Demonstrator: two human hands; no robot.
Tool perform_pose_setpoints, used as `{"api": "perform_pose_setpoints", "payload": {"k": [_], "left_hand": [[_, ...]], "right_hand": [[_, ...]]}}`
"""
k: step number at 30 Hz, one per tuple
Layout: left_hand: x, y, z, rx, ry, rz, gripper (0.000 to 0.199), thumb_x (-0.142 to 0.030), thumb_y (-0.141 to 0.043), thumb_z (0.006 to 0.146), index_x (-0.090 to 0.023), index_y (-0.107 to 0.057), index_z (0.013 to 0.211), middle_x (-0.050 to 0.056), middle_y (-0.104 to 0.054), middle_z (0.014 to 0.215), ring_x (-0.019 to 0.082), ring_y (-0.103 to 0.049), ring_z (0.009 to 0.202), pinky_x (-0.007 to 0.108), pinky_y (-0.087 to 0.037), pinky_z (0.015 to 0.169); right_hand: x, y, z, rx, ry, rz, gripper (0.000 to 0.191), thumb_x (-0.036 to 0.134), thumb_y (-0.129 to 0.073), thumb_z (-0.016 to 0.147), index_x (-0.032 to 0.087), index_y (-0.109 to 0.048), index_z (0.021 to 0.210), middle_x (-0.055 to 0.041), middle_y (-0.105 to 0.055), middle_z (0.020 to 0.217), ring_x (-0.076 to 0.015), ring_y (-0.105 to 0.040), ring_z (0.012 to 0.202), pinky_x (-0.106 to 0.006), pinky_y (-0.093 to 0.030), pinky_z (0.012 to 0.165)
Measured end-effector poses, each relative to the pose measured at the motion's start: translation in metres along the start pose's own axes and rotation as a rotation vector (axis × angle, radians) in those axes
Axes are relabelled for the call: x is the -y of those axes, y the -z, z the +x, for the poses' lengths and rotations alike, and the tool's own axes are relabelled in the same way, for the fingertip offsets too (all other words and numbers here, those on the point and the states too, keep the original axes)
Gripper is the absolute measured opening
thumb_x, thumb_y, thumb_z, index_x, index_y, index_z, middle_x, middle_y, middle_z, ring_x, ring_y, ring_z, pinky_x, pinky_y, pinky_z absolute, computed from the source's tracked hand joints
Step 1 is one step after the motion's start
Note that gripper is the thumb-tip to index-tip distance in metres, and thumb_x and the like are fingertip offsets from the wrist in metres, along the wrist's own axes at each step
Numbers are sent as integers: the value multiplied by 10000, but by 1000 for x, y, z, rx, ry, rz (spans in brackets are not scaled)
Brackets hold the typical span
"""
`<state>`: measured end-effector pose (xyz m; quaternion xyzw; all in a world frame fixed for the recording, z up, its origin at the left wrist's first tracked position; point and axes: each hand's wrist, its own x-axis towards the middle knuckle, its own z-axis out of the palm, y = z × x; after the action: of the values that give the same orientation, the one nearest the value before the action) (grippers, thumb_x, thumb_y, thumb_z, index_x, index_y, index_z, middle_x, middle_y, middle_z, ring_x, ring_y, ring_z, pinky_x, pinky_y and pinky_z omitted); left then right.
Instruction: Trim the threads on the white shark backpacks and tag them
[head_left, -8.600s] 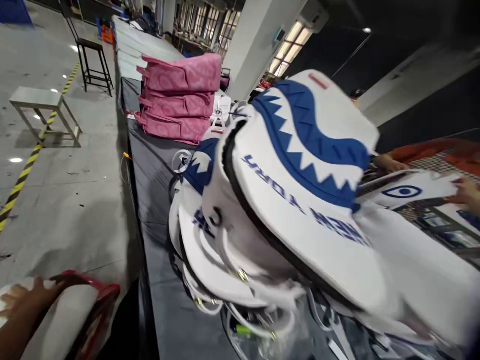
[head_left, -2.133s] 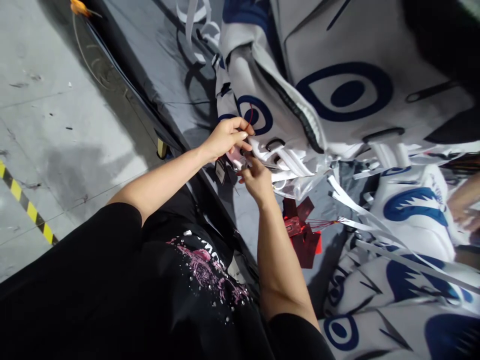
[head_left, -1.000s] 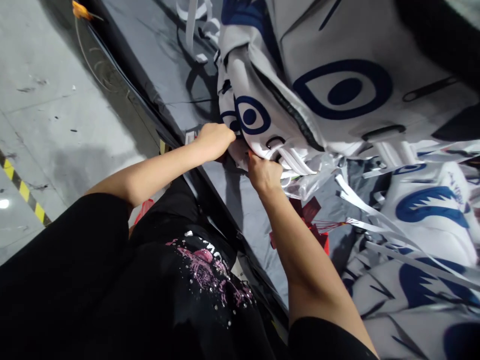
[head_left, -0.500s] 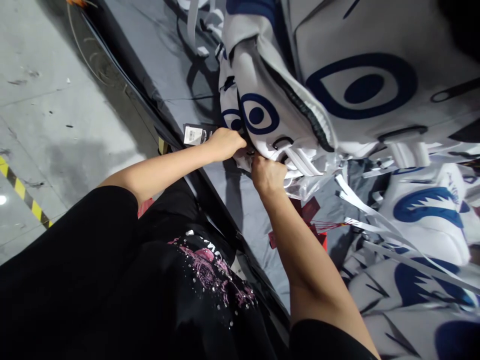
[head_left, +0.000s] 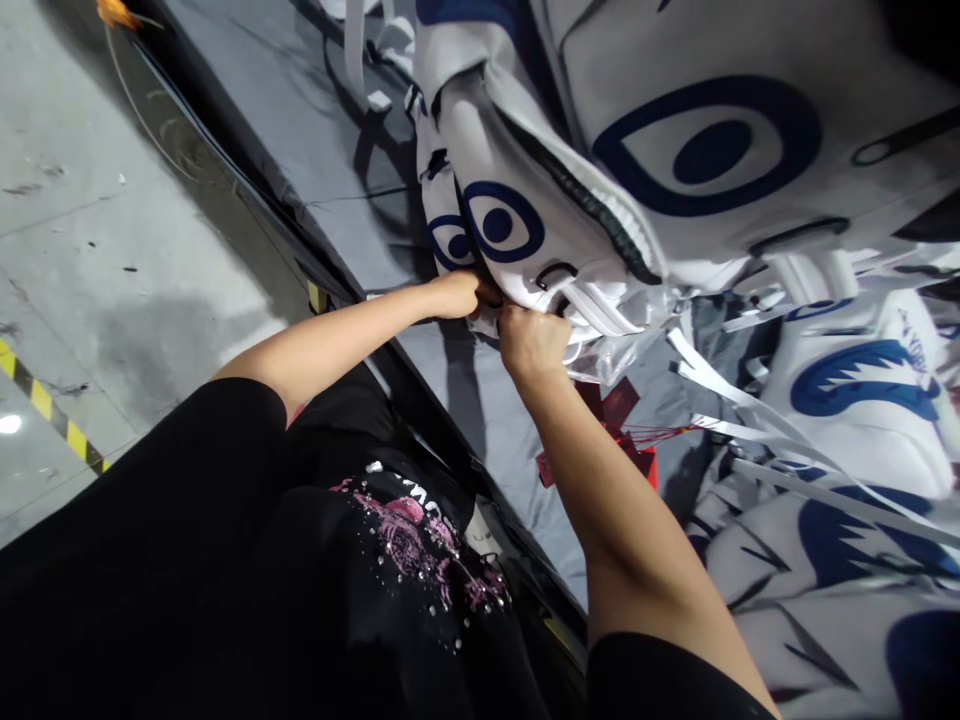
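Observation:
A white backpack [head_left: 555,190] with dark blue eye prints and a dark-edged zip opening lies on the grey cloth in front of me. My left hand [head_left: 454,294] is closed at its near edge, below the smaller eye prints. Beside it, my right hand [head_left: 534,342] is curled in a fist on the same edge, next to the white webbing [head_left: 600,308]. The two hands are close together. Most fingertips are tucked into the fabric and hidden. Clear plastic [head_left: 611,355] shows just right of my right hand.
More white bags [head_left: 862,400] with blue jagged-mouth prints are piled at the right, with loose white straps [head_left: 750,390]. Dark red tags [head_left: 611,408] on strings lie by my right forearm. The grey-covered table [head_left: 300,150] has a dark edge; concrete floor [head_left: 150,270] lies left.
My left hand has turned and dropped slightly against the backpack's edge. The black-and-white label beside it is now almost wholly hidden. My right hand keeps its place, and the view has shifted a little.

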<state>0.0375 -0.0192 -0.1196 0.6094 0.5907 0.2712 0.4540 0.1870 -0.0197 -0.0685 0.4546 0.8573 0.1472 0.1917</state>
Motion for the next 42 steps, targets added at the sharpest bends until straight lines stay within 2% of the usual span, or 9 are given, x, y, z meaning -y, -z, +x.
{"api": "perform_pose_setpoints", "payload": {"k": [4,8,14,16,19,23,31,38,42], "left_hand": [[-5,-2,13,16,118,-88,259,-136,-453,857,-139,-703,788,50,-690,668,126,-574,541,232,-433,551],[-13,7,8,63,148,-9,240,-109,-466,823,-135,-667,693,47,-652,602,141,-571,521,260,-447,588],[-22,37,-25,154,24,194,116,-194,-661,757,-191,-704,865,25,-726,869,184,-656,861,269,-450,845],[-19,50,-34,221,-15,193,213,-249,-714,734,-192,-688,938,4,-702,769,167,-641,764,250,-446,772],[-9,62,-42,320,-39,-91,405,-262,-754,714,-182,-632,1092,-40,-648,649,107,-557,563,205,-383,575],[7,59,-54,136,-50,-514,416,-182,-805,627,-148,-609,992,-29,-652,717,94,-593,626,191,-431,587],[23,18,-59,-158,-84,-583,200,-161,-688,764,-131,-609,945,27,-677,860,94,-637,740,205,-516,674],[21,15,-39,-227,-84,-366,208,-296,-582,916,-130,-664,1012,52,-697,833,125,-651,675,240,-515,641],[35,16,-47,-317,-119,-28,124,-226,-610,882,-174,-719,913,55,-687,928,169,-646,873,289,-497,801]], "right_hand": [[1,-2,1,-14,-62,70,362,149,-404,930,102,-740,1054,-238,-727,840,-310,-707,786,-330,-453,646],[-1,-4,1,12,-21,124,380,166,-389,949,161,-736,1104,-201,-741,875,-297,-712,810,-320,-448,657],[0,1,-1,60,-1,158,386,254,-365,980,154,-723,1083,-177,-744,876,-266,-706,807,-293,-424,653],[0,1,-1,53,-9,186,399,276,-349,990,166,-724,1073,-171,-745,883,-266,-707,818,-298,-429,669],[0,0,0,47,-19,245,401,299,-338,999,194,-712,1100,-152,-746,923,-271,-710,866,-309,-439,702],[2,-2,0,97,-52,319,384,259,-347,991,192,-697,1132,-154,-737,1012,-273,-705,955,-317,-448,743],[9,-6,4,135,-75,385,344,192,-398,945,186,-710,1089,-146,-749,992,-262,-718,941,-305,-448,721],[8,-13,3,124,-137,479,358,207,-368,967,174,-704,1084,-162,-735,1031,-268,-702,997,-316,-449,782],[22,-18,2,111,-244,595,356,160,-359,941,141,-688,1076,-180,-728,1046,-272,-690,1022,-321,-443,812]]}}
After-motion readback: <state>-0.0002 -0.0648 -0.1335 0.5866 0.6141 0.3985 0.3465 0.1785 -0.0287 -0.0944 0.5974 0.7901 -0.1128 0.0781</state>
